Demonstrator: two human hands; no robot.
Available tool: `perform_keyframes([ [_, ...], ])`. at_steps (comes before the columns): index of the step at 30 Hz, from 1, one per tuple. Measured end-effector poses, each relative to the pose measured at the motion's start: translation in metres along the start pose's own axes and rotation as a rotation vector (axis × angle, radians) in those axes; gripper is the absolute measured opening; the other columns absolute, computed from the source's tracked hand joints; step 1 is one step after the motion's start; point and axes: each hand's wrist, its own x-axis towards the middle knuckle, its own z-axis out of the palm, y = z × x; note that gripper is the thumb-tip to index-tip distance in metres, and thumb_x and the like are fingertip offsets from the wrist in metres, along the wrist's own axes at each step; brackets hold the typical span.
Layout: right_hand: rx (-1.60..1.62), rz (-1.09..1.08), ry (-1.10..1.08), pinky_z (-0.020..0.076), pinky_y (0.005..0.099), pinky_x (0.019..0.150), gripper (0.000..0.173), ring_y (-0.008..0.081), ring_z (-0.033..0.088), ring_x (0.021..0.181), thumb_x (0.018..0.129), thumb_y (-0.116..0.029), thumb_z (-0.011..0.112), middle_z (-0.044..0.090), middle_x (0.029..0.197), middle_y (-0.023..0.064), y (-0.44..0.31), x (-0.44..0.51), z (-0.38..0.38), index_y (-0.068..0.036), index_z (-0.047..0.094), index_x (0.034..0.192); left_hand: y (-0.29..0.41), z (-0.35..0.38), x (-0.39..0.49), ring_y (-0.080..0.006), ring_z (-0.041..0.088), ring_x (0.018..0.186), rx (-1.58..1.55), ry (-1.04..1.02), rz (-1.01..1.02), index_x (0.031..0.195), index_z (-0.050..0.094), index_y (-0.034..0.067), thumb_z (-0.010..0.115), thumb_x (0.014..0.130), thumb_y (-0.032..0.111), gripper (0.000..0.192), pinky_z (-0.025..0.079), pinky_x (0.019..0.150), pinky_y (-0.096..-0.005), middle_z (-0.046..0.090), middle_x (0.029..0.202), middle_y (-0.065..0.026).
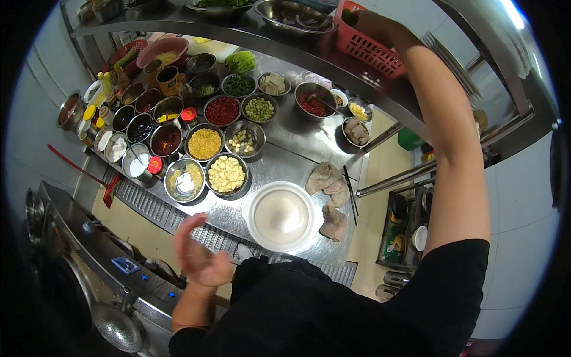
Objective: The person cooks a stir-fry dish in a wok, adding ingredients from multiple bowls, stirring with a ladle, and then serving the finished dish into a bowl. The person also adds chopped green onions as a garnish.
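Note:
My right hand reaches up into a red plastic basket on the steel shelf; its fingertips are largely hidden, and something green lies beside them. My left hand, blurred, hangs in the air left of a white bowl, its fingers apart and nothing in it. The wide bowl stands near the steel counter's front edge and holds a pale liquid. Beyond it are steel bowls of peeled garlic, minced garlic and chopped green onion.
Crumpled cloths and black chopsticks lie right of the white bowl. The shelf edge crosses above the counter, with stacked plates at its right. A perforated ladle rests at the stove, lower left. Sauce containers crowd the counter's left.

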Motion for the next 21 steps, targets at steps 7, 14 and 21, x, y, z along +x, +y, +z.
perform_keyframes([
  [7, 0.050, -0.003, 0.000, 0.0562, 0.0385, 0.066, 0.034, 0.0187, 0.070, 0.077, 0.090, -0.029, 0.068, 0.075, 0.095, 0.0102, -0.002, -0.033, -0.023, -0.007, 0.074, 0.115, -0.022, -0.025, -0.024, -0.0245, 0.066, 0.092, 0.152, -0.213, -0.406, 0.124, 0.060, -0.007, 0.063, 0.090, 0.001, 0.035, 0.053, 0.085, -0.0353, 0.068, 0.105, -0.0159],
  [14, 0.096, -0.071, -0.036, 0.0559, 0.0385, 0.067, 0.028, 0.0199, 0.069, 0.076, 0.091, -0.026, 0.068, 0.075, 0.094, 0.0120, -0.014, -0.036, -0.006, -0.007, 0.076, 0.109, -0.010, -0.021, -0.104, -0.0230, 0.068, 0.089, -0.002, -0.245, -0.798, 0.114, 0.065, -0.007, 0.064, 0.093, -0.001, 0.022, 0.055, 0.080, -0.0341, 0.070, 0.100, -0.0149],
  [21, -0.069, -0.063, 0.146, 0.0550, 0.0397, 0.069, 0.022, 0.0229, 0.070, 0.078, 0.089, -0.022, 0.071, 0.075, 0.090, 0.0152, -0.020, -0.035, -0.016, -0.008, 0.078, 0.104, -0.011, -0.035, -0.084, -0.0218, 0.068, 0.085, 0.076, -0.279, -0.636, 0.111, 0.065, -0.007, 0.062, 0.095, 0.002, 0.019, 0.054, 0.079, -0.0328, 0.070, 0.098, -0.0137],
])
